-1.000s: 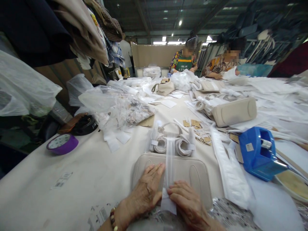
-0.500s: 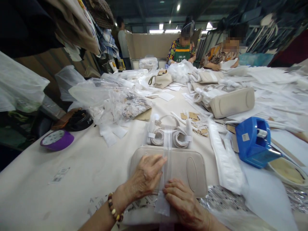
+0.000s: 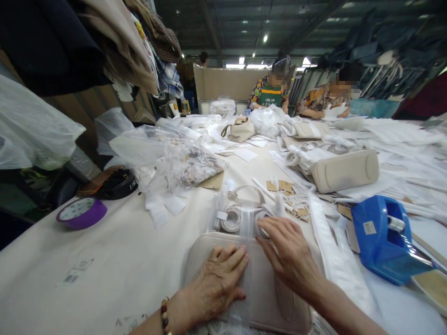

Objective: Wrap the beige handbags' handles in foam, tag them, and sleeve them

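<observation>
My open left hand [image 3: 218, 284] flat-pins the clear plastic strip [image 3: 246, 218] on the beige leather handbag [image 3: 200, 258]; my open right hand [image 3: 289, 253], at one o'clock, might drag and wrinkle it

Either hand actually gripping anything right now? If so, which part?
Nothing is gripped. The left hand lies flat on the beige bag beside the clear strip. The right hand, fingers open, touches the bag's top edge by the wrapped handles.
</observation>
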Demonstrator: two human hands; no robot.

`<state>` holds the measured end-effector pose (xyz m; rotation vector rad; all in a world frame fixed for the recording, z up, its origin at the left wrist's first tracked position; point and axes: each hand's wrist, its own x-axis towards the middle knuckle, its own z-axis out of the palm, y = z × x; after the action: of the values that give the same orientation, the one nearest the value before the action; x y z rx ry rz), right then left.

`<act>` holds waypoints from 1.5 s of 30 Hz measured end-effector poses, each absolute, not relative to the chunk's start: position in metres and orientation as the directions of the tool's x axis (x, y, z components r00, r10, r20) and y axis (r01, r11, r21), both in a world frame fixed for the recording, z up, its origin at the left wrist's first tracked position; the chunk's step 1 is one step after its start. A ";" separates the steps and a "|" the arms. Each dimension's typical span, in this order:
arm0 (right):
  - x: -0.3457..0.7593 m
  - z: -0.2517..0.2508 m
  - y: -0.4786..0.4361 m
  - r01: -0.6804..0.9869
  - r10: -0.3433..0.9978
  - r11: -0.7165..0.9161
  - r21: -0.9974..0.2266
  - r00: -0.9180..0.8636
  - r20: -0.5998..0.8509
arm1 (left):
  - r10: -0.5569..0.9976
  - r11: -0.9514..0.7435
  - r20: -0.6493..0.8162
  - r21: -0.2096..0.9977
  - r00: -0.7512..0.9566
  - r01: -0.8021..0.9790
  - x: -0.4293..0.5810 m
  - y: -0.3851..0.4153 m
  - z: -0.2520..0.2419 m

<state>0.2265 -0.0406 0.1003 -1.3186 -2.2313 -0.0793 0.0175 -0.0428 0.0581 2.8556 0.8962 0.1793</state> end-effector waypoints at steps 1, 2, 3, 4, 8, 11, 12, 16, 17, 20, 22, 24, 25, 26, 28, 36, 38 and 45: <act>0.228 0.108 -0.020 0.897 0.860 0.408 -0.171 -0.315 0.401 | 0.573 -0.813 0.059 0.164 0.817 0.559 0.017 -0.042 0.057; 0.228 0.114 -0.001 0.938 0.911 0.322 -0.129 -0.269 0.313 | 0.573 -0.814 0.055 0.155 0.818 0.560 0.017 -0.041 0.055; 0.227 0.118 0.016 0.958 0.943 0.270 -0.092 -0.244 0.226 | 0.567 -0.819 0.060 0.148 0.821 0.555 0.017 -0.040 0.052; 0.225 0.120 0.030 0.965 0.958 0.251 -0.069 -0.238 0.159 | 0.559 -0.825 0.071 0.146 0.826 0.546 0.017 -0.039 0.048; 0.221 0.117 0.062 0.966 0.968 0.249 -0.060 -0.248 0.031 | 0.524 -0.852 0.183 0.098 0.832 0.514 0.015 -0.035 0.028; 0.226 0.111 0.068 0.965 0.967 0.248 -0.089 -0.252 -0.041 | 0.495 -0.858 0.271 0.004 0.825 0.514 0.015 -0.032 0.020; 0.228 0.108 0.068 0.963 0.965 0.249 -0.103 -0.256 -0.055 | 0.480 -0.859 0.302 -0.026 0.824 0.511 0.015 -0.032 0.020; 0.233 0.097 0.070 0.968 0.971 0.211 -0.137 -0.224 -0.088 | 0.492 -0.841 0.336 -0.055 0.803 0.538 0.018 -0.034 0.021; 0.233 0.094 0.071 0.971 0.974 0.191 -0.146 -0.206 -0.094 | 0.514 -0.834 0.314 -0.036 0.798 0.551 0.019 -0.035 0.022; 0.232 0.084 0.079 0.975 0.982 0.116 -0.191 -0.141 -0.126 | 0.559 -0.820 0.250 0.025 0.791 0.572 0.020 -0.037 0.023; 0.231 0.080 0.086 0.973 0.984 0.058 -0.221 -0.093 -0.152 | 0.561 -0.821 0.240 0.041 0.793 0.569 0.020 -0.037 0.020; 0.229 0.079 0.091 0.970 0.984 0.016 -0.243 -0.059 -0.167 | 0.565 -0.820 0.233 0.052 0.791 0.570 0.020 -0.036 0.017; 0.229 0.080 0.093 0.968 0.984 0.008 -0.252 -0.052 -0.168 | 0.569 -0.819 0.219 0.059 0.792 0.571 0.020 -0.035 0.016; 0.230 0.081 0.094 0.965 0.984 0.010 -0.263 -0.056 -0.167 | 0.568 -0.821 0.199 0.069 0.799 0.567 0.019 -0.034 0.016; 0.232 0.081 0.094 0.957 0.982 0.028 -0.289 -0.080 -0.168 | 0.554 -0.832 0.158 0.098 0.817 0.546 0.019 -0.033 0.019; 0.235 0.075 0.103 0.929 0.987 0.049 -0.366 -0.101 -0.124 | 0.593 -0.786 0.021 0.234 0.805 0.573 0.020 -0.036 0.059; 0.232 0.084 0.094 0.930 0.994 0.071 -0.360 -0.096 -0.053 | 0.582 -0.793 0.011 0.230 0.813 0.565 0.021 -0.035 0.062; 0.230 0.097 -0.053 0.648 0.685 0.708 -0.280 -0.535 0.494 | 0.563 -0.818 0.076 0.191 0.823 0.542 0.018 -0.039 0.063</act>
<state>0.2296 -0.0534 0.0973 -1.0131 -2.3292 0.0830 0.0180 -0.0392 0.0631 2.8446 0.8680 0.1932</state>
